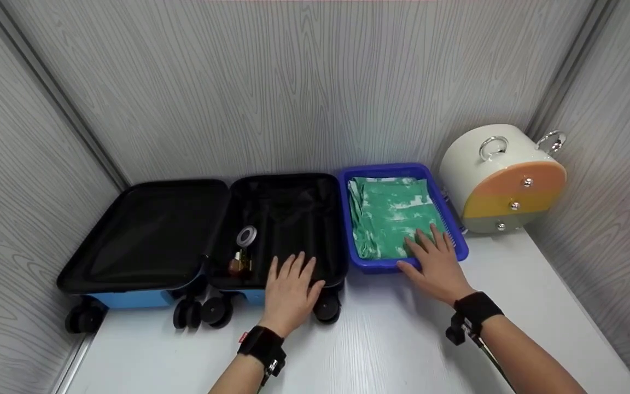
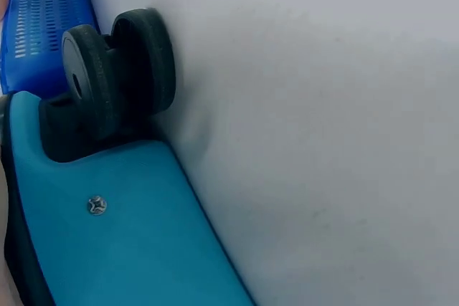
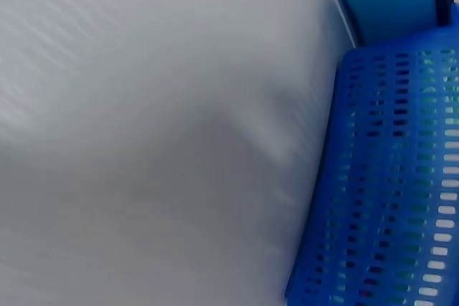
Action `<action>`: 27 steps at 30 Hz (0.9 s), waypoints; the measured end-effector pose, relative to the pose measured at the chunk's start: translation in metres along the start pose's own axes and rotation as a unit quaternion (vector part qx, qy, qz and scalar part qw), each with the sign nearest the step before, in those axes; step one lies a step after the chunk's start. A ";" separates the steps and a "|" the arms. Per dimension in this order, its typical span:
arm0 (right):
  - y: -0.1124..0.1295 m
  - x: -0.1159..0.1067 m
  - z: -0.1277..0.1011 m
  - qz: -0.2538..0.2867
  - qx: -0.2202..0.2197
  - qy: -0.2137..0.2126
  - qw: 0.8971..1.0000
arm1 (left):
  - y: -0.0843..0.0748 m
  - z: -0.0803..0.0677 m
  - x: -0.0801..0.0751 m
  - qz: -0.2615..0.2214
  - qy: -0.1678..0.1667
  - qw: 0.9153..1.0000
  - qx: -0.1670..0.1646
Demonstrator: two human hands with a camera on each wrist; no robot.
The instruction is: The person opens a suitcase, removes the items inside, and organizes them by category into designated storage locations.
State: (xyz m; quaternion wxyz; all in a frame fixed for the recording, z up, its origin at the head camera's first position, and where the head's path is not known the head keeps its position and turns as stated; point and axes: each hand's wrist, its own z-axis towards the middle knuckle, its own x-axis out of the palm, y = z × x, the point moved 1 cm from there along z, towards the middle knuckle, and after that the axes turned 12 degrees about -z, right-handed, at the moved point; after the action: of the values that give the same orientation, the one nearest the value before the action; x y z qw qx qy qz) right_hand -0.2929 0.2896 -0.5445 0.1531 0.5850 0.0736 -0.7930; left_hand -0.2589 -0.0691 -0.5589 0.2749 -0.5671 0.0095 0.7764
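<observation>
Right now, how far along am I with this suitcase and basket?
Done: the suitcase lies open, small items in its right half. In hand: nothing gripped; the left hand at the suitcase's near edge, the right hand over the basket's near edge. Perhaps left: packing the green cloth lying in the basket.

Two hands (image 1: 289, 295), one suitcase (image 1: 148, 235), one basket (image 1: 375, 266), one drawer box (image 1: 503, 178), three knobs (image 1: 515, 206).

You have the suitcase (image 1: 197, 230) at left, cloth (image 1: 391, 213) in the basket (image 1: 378, 266) right of it, and the box (image 1: 495, 186) rightmost.
</observation>
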 end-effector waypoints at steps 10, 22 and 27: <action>-0.045 -0.072 0.078 -0.064 0.056 -0.049 0.995 | 0.004 -0.008 -0.003 -0.022 -0.001 1.000 -0.002; -0.114 -0.152 0.120 -0.015 0.139 0.014 0.990 | 0.006 -0.020 -0.002 -0.027 -0.006 1.000 0.007; -0.125 -0.164 0.121 0.018 0.123 0.049 0.991 | 0.003 -0.018 -0.001 -0.030 -0.018 0.999 0.021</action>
State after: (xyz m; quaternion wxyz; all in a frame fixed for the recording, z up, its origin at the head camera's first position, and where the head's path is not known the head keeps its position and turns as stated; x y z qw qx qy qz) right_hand -0.3993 0.3971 -0.3595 0.0906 0.6386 -0.0272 -0.7637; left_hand -0.2440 -0.0777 -0.5654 0.3101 -0.5475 0.0037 0.7772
